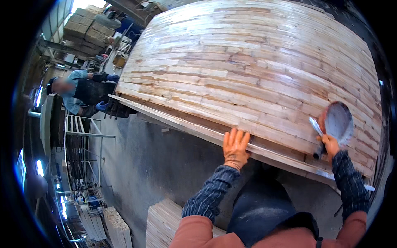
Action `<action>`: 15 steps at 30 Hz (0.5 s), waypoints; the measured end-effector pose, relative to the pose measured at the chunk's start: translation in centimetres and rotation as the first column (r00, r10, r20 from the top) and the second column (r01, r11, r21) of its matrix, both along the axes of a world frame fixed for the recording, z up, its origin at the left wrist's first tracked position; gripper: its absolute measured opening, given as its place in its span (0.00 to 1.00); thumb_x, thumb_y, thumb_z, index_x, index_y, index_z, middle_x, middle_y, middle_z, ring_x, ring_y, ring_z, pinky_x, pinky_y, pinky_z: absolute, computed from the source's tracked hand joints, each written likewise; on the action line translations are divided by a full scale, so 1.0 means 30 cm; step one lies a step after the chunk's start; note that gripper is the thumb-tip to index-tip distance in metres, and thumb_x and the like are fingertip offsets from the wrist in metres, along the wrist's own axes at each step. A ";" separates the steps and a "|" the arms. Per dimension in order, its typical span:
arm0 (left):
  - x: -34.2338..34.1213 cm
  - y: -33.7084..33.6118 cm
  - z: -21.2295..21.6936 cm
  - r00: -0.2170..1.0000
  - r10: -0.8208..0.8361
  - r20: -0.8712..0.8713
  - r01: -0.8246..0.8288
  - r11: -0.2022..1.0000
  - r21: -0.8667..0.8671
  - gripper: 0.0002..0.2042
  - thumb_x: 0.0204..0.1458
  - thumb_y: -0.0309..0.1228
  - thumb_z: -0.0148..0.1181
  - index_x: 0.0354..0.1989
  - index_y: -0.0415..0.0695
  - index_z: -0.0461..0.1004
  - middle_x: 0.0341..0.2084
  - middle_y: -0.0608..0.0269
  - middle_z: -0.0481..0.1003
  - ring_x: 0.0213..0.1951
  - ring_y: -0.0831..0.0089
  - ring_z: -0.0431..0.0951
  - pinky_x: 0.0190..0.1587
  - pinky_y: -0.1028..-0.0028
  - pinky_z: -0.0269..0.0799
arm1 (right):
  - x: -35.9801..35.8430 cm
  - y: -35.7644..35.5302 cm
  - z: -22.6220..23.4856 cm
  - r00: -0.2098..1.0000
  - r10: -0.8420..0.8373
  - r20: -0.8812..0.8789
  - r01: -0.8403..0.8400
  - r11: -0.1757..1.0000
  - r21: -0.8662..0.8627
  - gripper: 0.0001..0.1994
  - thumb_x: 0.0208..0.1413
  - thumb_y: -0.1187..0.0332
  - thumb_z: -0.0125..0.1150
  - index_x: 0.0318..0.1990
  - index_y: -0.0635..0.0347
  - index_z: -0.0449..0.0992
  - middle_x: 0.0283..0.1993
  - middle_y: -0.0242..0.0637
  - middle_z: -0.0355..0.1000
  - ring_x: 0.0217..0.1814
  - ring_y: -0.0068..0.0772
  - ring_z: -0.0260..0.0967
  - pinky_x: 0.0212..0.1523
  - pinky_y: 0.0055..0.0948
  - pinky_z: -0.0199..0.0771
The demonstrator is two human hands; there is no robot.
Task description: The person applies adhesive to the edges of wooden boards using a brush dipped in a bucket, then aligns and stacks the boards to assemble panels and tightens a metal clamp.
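A large panel of glued wood strips spreads out before me, its surface shiny in places. Along its near side runs a long narrow wooden board, with a gap between the two. My left hand, in an orange glove, lies on this board with fingers stretched out over its top; the thumb is mostly hidden. Over the right part of the panel, my right hand, also gloved in orange, grips a round pan by its dark handle. The pan is reddish outside and coated whitish inside. A silvery flat tool sticks up beside that hand; its kind is unclear.
At the panel's far left corner stands another person in a dark apron and blue gloves. A metal rack is on the left. Below lie a stack of wood panels and bundled strips. Timber piles rise behind.
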State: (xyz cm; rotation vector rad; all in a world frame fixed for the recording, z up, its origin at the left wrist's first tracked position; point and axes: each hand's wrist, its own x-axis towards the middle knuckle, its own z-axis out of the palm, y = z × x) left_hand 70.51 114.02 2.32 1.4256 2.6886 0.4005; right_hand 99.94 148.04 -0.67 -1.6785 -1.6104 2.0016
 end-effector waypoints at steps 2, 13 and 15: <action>-0.059 -0.025 0.001 0.999 0.028 -0.022 -0.027 0.999 0.020 0.44 0.26 0.36 0.83 0.61 0.51 0.74 0.63 0.56 0.69 0.71 0.50 0.60 0.74 0.47 0.48 | -0.103 -0.010 -0.012 0.998 0.015 -0.062 -0.018 0.999 -0.045 0.17 0.67 0.57 0.58 0.47 0.62 0.84 0.35 0.28 0.72 0.33 0.22 0.62 0.40 0.28 0.67; -0.578 -0.305 0.043 0.992 -0.002 -0.127 -0.006 0.998 -0.069 0.34 0.37 0.33 0.74 0.60 0.53 0.76 0.63 0.60 0.72 0.70 0.53 0.62 0.75 0.48 0.47 | -1.007 -0.610 0.068 0.924 0.273 -0.268 -0.285 0.959 -0.007 0.18 0.70 0.58 0.54 0.52 0.62 0.83 0.46 0.36 0.78 0.47 0.27 0.70 0.54 0.28 0.69; -0.680 -0.355 0.054 0.998 -0.043 -0.049 0.038 0.994 -0.099 0.29 0.43 0.28 0.66 0.60 0.53 0.76 0.61 0.60 0.74 0.70 0.54 0.64 0.75 0.48 0.46 | -1.166 -0.712 0.110 0.946 0.086 -0.312 -0.148 0.973 -0.178 0.18 0.71 0.58 0.53 0.52 0.61 0.82 0.46 0.35 0.78 0.46 0.26 0.71 0.53 0.27 0.70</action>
